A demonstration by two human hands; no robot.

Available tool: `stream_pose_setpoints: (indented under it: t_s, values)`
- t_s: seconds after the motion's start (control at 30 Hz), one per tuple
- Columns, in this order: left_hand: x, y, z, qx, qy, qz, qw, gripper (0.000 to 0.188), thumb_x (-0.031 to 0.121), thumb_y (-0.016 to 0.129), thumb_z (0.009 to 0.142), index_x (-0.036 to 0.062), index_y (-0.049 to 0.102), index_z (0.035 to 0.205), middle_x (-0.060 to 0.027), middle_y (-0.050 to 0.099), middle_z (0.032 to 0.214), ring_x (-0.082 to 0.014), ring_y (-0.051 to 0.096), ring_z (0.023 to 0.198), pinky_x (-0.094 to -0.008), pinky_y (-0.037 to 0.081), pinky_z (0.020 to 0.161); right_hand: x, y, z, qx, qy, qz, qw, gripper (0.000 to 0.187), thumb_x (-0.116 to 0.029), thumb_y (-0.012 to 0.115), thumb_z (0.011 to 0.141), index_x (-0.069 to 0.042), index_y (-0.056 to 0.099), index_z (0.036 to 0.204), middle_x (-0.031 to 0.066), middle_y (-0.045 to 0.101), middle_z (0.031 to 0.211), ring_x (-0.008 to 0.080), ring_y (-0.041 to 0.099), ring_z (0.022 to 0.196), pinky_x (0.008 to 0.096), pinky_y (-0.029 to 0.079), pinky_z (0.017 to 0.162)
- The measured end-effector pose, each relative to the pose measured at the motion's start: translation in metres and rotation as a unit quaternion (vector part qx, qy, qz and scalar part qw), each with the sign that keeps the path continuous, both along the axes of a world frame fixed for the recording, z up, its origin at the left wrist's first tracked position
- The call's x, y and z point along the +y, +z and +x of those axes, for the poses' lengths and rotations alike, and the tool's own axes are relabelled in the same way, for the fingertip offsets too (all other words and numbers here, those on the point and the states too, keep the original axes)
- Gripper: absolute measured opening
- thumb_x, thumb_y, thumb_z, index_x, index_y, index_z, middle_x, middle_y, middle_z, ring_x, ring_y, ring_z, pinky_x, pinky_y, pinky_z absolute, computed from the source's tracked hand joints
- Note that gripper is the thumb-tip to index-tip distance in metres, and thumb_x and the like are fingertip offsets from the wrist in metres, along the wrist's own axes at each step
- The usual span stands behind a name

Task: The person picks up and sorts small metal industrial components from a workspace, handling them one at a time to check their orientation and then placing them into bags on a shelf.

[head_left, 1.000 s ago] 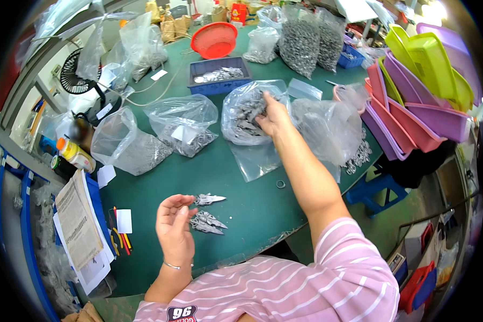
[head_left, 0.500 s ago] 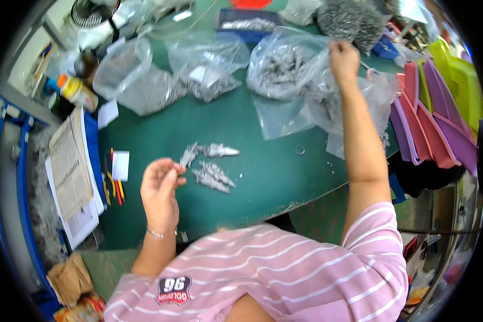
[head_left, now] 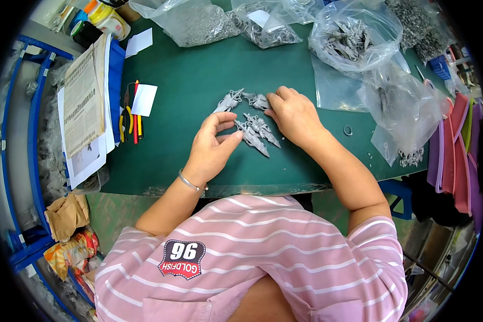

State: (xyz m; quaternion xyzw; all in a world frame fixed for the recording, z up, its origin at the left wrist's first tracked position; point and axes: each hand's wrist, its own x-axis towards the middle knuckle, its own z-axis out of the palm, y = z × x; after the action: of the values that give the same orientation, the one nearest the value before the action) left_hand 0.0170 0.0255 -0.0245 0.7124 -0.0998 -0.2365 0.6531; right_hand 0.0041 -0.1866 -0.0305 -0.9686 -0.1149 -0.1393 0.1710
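Several small grey metal pieces, pointed like little daggers with looped ends, lie in a loose cluster on the green table. My left hand point(head_left: 212, 146) rests beside them, thumb and fingers apart, its fingertips next to the front pair point(head_left: 256, 134); whether they touch is unclear. Behind those fingers is the upper-left piece point(head_left: 229, 101). My right hand point(head_left: 295, 115) has its fingers closed over the right end of the upper-right piece point(head_left: 256, 101), and the hand hides that end.
Clear bags of grey metal parts point(head_left: 354, 40) stand along the far side. A small ring point(head_left: 348, 130) lies to the right. On the left are pliers point(head_left: 126, 119), pens, a white card point(head_left: 144, 100) and a blue folder with papers point(head_left: 80, 102). Pink and purple bins point(head_left: 456, 145) stand far right.
My right hand has come back from the far-right bag to the cluster and closed on a piece. My left hand has moved right, closer in beside the pieces. The view has shifted.
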Motion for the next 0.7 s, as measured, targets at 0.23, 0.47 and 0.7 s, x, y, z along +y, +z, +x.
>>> stream_pose_setpoints:
  t_s: [0.23,0.47,0.7]
  values:
    - [0.002,0.006,-0.001,0.014,0.047,-0.096,0.994,0.037,0.001,0.062,0.081,-0.0035,0.048,0.116,-0.0109,0.054,0.11,-0.0152,0.054,0.098,-0.0263,0.046,0.083,-0.016,0.014,-0.013,0.326,-0.112,0.489,0.801,0.023,-0.014,0.055,0.09,0.003,0.059,0.105,0.0083,0.065,0.08,0.0109,0.057,0.064,0.0259,0.048,0.059]
    - [-0.006,0.02,-0.01,0.047,-0.038,-0.202,0.978,0.036,0.001,0.066,0.08,-0.0091,0.05,0.111,-0.0129,0.057,0.1,-0.0173,0.06,0.091,-0.0273,0.051,0.077,0.025,0.01,-0.055,0.264,0.023,0.716,0.646,0.024,-0.013,0.056,0.089,0.003,0.059,0.107,0.0071,0.064,0.088,0.0124,0.058,0.078,0.0245,0.048,0.067]
    - [-0.009,0.028,-0.019,-0.234,-0.023,-0.119,0.965,0.021,-0.004,0.067,0.075,-0.0034,0.063,0.095,-0.0095,0.059,0.093,-0.0149,0.06,0.077,-0.0255,0.052,0.068,0.035,0.015,-0.062,0.054,0.054,0.48,0.874,0.021,0.006,0.066,0.071,0.001,0.063,0.091,0.0107,0.066,0.085,0.0214,0.062,0.076,0.0289,0.048,0.069]
